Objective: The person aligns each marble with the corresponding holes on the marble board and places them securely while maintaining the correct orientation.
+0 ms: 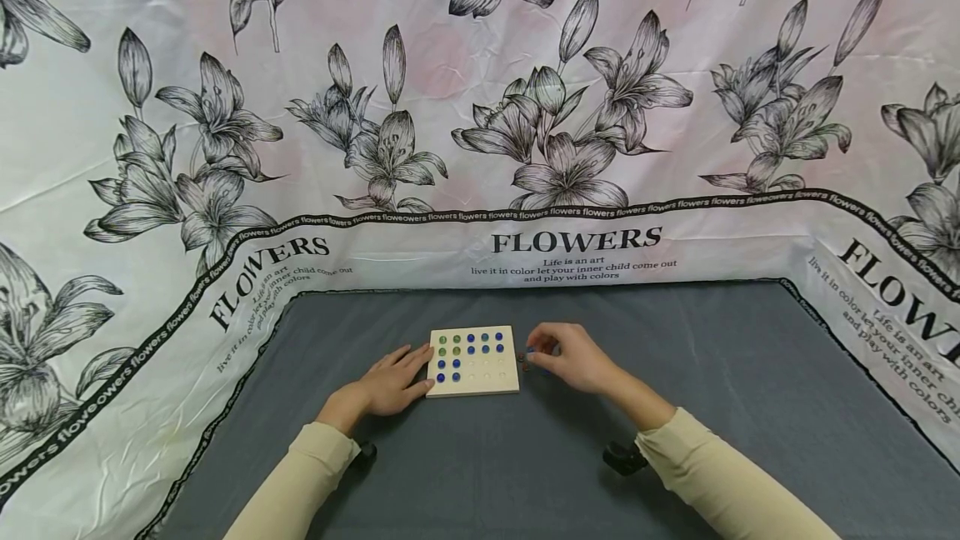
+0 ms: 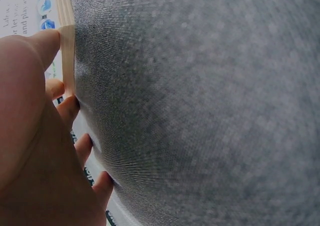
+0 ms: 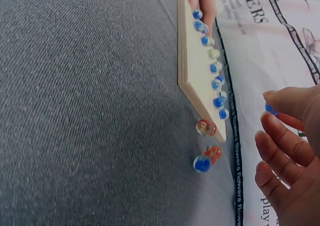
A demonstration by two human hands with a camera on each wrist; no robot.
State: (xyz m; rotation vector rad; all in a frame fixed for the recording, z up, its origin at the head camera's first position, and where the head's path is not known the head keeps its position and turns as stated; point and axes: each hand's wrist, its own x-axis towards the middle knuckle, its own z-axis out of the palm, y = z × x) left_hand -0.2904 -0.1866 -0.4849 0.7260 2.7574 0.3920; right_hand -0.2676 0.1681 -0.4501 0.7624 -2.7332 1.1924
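Note:
A pale wooden board [image 1: 483, 386] with rows of round hollows lies on the grey cloth. Green marbles [image 1: 450, 346] fill its far left corner, and blue marbles [image 1: 448, 371] sit in front of them and to their right. The near right hollows hold no marbles. My left hand [image 1: 390, 382] rests along the board's left side, fingers spread, with thumb and fingertips touching its edge. Just right of the board, my right hand [image 1: 573, 354] pinches a blue marble [image 3: 270, 109] between thumb and index finger, the other fingers loosely bent.
Loose on the cloth beside the board's right edge lie orange-streaked marbles [image 3: 206, 127] and a blue-and-white marble [image 3: 202, 163]. A flower-printed sheet [image 1: 577, 252] with lettering rises behind the grey cloth [image 1: 480, 465].

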